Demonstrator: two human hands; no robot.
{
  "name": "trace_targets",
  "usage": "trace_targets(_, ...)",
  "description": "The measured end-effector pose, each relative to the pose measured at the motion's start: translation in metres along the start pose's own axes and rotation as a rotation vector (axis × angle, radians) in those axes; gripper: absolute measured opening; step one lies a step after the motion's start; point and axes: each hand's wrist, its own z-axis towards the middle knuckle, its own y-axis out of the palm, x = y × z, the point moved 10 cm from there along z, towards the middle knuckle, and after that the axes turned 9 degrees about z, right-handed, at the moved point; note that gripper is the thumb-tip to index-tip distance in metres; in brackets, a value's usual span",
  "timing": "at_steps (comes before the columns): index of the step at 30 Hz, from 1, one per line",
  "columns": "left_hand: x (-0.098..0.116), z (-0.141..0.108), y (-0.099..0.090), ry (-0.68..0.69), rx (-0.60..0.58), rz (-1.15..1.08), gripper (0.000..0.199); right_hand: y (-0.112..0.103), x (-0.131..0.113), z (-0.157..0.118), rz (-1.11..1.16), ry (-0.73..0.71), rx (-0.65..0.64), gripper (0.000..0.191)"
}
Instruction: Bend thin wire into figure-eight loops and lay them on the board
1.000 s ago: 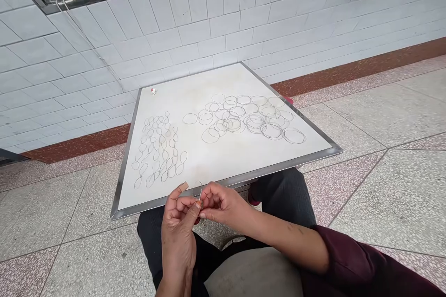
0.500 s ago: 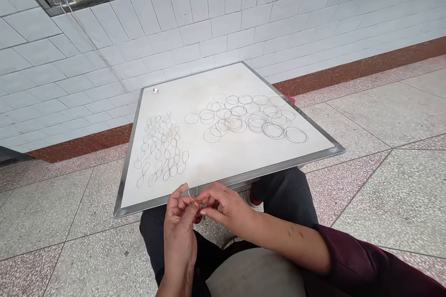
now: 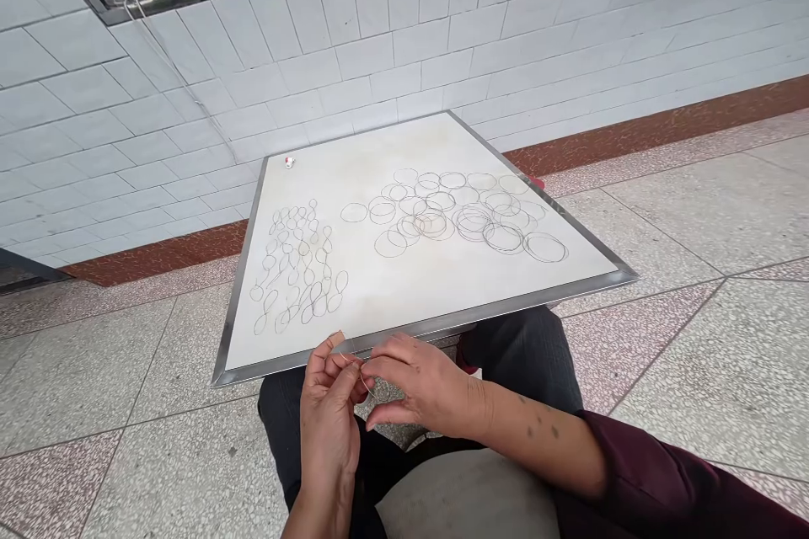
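Observation:
At the near edge of the table, my left hand (image 3: 329, 425) pinches a thin wire loop (image 3: 366, 386) between thumb and fingers. Part of the wire runs behind the fingertips, so its full shape is hidden. My right hand (image 3: 433, 387) is close beside it, thumb spread away from the fingers. Its index fingertip is at the wire; I cannot tell whether it touches. On the left of the tabletop lie several small twisted wire loops (image 3: 314, 301), many shaped like a figure eight. Several larger round wire rings (image 3: 504, 237) overlap on the right.
The white table (image 3: 392, 295) has a grey metal rim and stands by a white tiled wall (image 3: 354, 50). A small red and white object (image 3: 289, 162) sits at its far left corner. My knees (image 3: 524, 345) are under the near edge, above a speckled tile floor (image 3: 670, 354).
My right thumb has moved away from its fingers, opening the pinch at the wire. The wire in my left hand now points lower and to the right. The view has shifted slightly.

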Motion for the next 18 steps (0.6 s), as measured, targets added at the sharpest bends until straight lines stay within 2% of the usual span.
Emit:
trace_targets(6,-0.012,0.004,-0.005,-0.088,0.026,-0.101,0.048,0.001,-0.011,0.000,-0.207,-0.097,0.038,0.013)
trace_targets(11,-0.013,0.002,-0.002,-0.111,-0.002,-0.128,0.049,0.004,-0.009,-0.003,-0.245,-0.127,0.045,0.022)
trace_targets(18,-0.006,0.000,-0.002,-0.064,-0.010,-0.106,0.047,0.004,-0.003,-0.006,-0.228,-0.104,0.034,0.027)
